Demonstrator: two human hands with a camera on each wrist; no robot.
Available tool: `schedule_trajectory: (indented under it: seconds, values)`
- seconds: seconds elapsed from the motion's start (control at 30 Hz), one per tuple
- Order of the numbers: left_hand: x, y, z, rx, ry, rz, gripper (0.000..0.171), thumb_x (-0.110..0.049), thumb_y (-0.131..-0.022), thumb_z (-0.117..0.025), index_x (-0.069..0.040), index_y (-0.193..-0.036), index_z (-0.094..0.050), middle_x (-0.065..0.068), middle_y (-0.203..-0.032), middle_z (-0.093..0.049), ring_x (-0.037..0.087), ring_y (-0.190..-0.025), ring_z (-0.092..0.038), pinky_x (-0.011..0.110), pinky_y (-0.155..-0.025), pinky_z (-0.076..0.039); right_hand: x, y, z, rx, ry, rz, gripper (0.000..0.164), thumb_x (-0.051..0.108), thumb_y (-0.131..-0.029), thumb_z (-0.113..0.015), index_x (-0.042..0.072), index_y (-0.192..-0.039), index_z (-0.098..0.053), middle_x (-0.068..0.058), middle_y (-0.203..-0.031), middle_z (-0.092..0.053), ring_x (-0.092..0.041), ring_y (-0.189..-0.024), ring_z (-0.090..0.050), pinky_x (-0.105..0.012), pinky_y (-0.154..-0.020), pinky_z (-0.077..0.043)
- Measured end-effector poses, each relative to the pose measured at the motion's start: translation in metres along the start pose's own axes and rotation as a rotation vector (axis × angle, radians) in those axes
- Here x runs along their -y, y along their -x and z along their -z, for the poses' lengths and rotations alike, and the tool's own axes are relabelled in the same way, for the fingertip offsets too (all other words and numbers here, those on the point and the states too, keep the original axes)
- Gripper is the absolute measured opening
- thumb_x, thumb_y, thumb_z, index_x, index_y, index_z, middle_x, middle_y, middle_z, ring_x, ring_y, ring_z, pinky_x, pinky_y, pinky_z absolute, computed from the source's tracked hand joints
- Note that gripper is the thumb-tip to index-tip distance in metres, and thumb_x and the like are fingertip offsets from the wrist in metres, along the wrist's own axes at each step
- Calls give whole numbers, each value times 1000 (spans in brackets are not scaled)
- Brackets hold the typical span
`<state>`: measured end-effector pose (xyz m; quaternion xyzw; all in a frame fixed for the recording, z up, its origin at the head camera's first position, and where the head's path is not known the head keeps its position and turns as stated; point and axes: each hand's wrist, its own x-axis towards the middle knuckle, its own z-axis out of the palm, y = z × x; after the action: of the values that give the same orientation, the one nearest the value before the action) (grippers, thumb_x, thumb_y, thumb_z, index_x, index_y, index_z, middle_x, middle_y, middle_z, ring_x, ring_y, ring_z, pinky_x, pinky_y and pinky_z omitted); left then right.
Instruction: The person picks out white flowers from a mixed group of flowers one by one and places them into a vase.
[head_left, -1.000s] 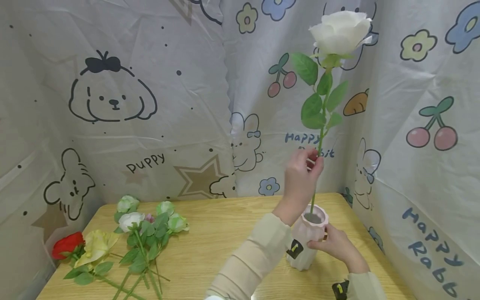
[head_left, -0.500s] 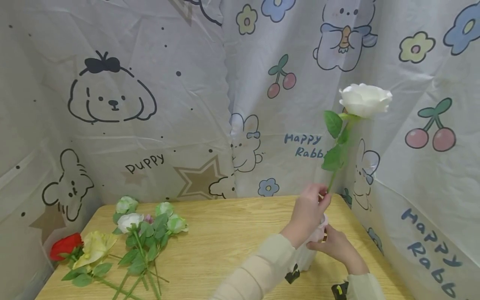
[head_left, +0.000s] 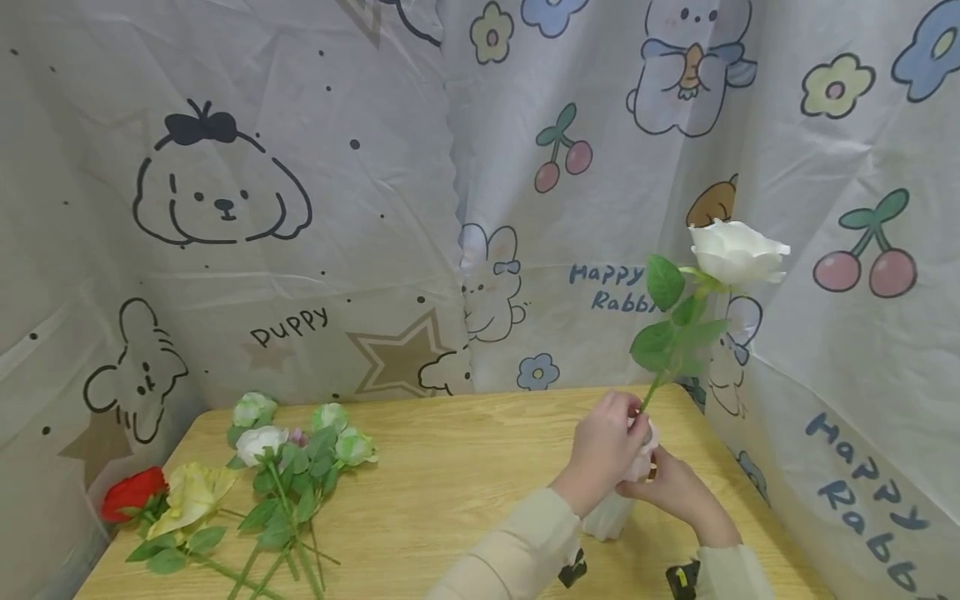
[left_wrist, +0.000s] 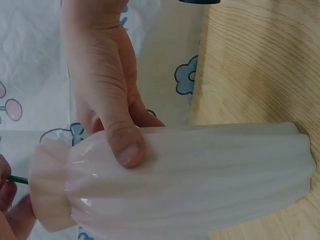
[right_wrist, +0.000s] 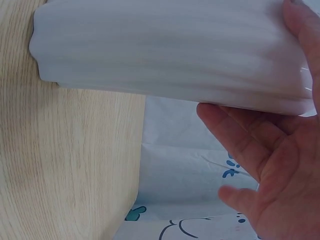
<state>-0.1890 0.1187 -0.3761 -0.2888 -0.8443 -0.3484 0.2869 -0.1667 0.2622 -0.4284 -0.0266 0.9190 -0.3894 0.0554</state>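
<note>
A white artificial rose (head_left: 738, 252) with green leaves leans right above a tall, ribbed, pale pink vase (head_left: 609, 515). My left hand (head_left: 606, 450) pinches its green stem right at the vase mouth; the stem's lower end is hidden. In the left wrist view, the left fingertips (left_wrist: 19, 215) hold the stem (left_wrist: 19, 179) beside the vase's flared rim. My right hand (head_left: 684, 493) grips the vase (left_wrist: 200, 170) below the rim from the right, its thumb (left_wrist: 127, 147) laid on the ribbed side. Seen from the right wrist, the fingers (right_wrist: 235, 135) support the vase (right_wrist: 160, 50) opposite the thumb.
At the table's left lie a red rose (head_left: 135, 493), a yellow flower (head_left: 193, 498), a white flower (head_left: 260, 444) and pale green blooms (head_left: 354, 447), stems crossing. Printed cloth (head_left: 375, 250) surrounds the wooden table (head_left: 442, 475) at the back and sides.
The left hand has come down with the rose stem to the vase mouth. The flower has dropped well lower and shifted right. The right hand keeps its grip on the vase.
</note>
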Motion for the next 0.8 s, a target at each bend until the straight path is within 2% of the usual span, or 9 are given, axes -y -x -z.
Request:
schedule_trajectory:
  seconds: [0.1,0.2,0.3,0.4,0.5,0.63,0.8]
  values:
    - [0,0,0,-84,-145,-1,10,-26,-83,-54,-19,-84,-61,-10,-77,-61,-2,-60,-49,7,-48,-31,2,0,0,-1,-17,25,87,40,-72,-67,5,-138,-24,-23,-131,-45,-30,-109,-51,-42,-83,-50]
    - [1,1,0,-100,-232,51,9,-29,-81,-55,-23,-81,-61,-13,-77,-62,1,-67,-52,15,-59,-40,3,0,0,4,-28,19,85,40,-72,-67,5,-137,-26,-23,-131,-45,-30,-109,-51,-43,-83,-50]
    - [3,3,0,-25,-255,124,11,-32,-82,-54,-24,-81,-62,-12,-84,-63,7,-83,-56,32,-82,-47,2,0,-1,9,-30,-5,84,40,-72,-67,4,-135,-27,-24,-131,-45,-31,-109,-52,-44,-82,-50]
    - [5,5,1,64,-246,189,13,-32,-82,-53,-24,-81,-62,-8,-93,-62,11,-94,-55,45,-92,-44,1,0,-1,12,-31,-19,84,40,-72,-67,0,-134,-27,-26,-130,-44,-32,-109,-52,-44,-82,-51]
    - [7,6,2,105,-240,199,12,-30,-81,-55,-22,-79,-63,-5,-94,-61,12,-92,-54,38,-88,-46,-1,0,0,8,-28,-10,85,39,-71,-68,-2,-134,-27,-27,-129,-45,-32,-108,-53,-43,-81,-51]
    - [10,7,4,112,-246,177,13,-28,-81,-55,-19,-80,-63,-2,-94,-60,10,-85,-54,26,-79,-48,-1,-1,0,1,-22,52,85,37,-72,-68,-1,-135,-25,-27,-129,-45,-32,-109,-52,-44,-85,-50]
    - [12,8,9,128,-258,195,14,-30,-81,-53,-19,-85,-62,-2,-100,-60,11,-87,-55,24,-75,-47,-2,-1,-1,-13,6,61,87,38,-71,-68,-2,-135,-24,-28,-130,-45,-32,-110,-51,-44,-89,-49]
